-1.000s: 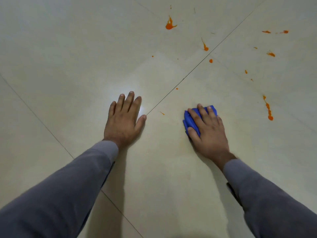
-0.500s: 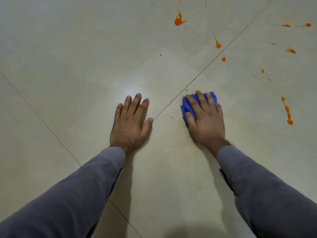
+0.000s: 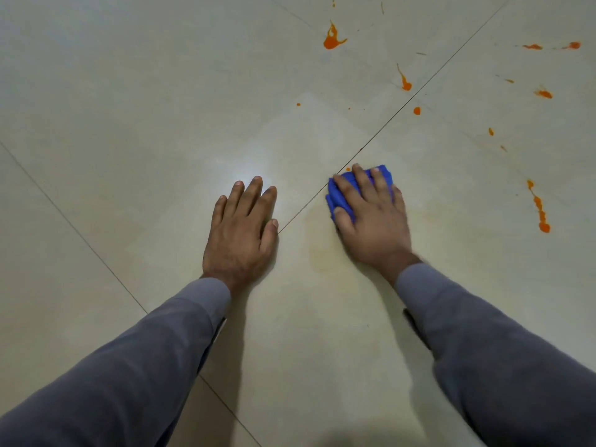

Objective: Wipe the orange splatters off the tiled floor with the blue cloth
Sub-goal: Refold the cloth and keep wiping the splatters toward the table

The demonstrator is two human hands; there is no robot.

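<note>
My right hand [image 3: 374,221] presses flat on the crumpled blue cloth [image 3: 337,193], which lies on the beige tiled floor [image 3: 129,91] against a diagonal grout line. A tiny orange dot [image 3: 347,169] sits just off the cloth's far edge. Beside the hand a faint orange smear [image 3: 322,250] shows on the tile. Orange splatters lie farther out: a large blot [image 3: 332,40], a tailed drop [image 3: 404,82], a round dot [image 3: 417,110], a long streak [image 3: 540,211] at the right. My left hand [image 3: 242,227] rests flat on the floor, holding nothing.
More orange marks [image 3: 545,93] and a pair of specks [image 3: 571,45] lie at the far right. Dark grout lines cross the floor diagonally. A bright light reflection [image 3: 248,175] glares just ahead of my left fingers. Grey sleeves cover both forearms.
My right hand has slid the cloth forward and left up to the grout line, and the small orange speck near that line is gone. My left hand stays planted.
</note>
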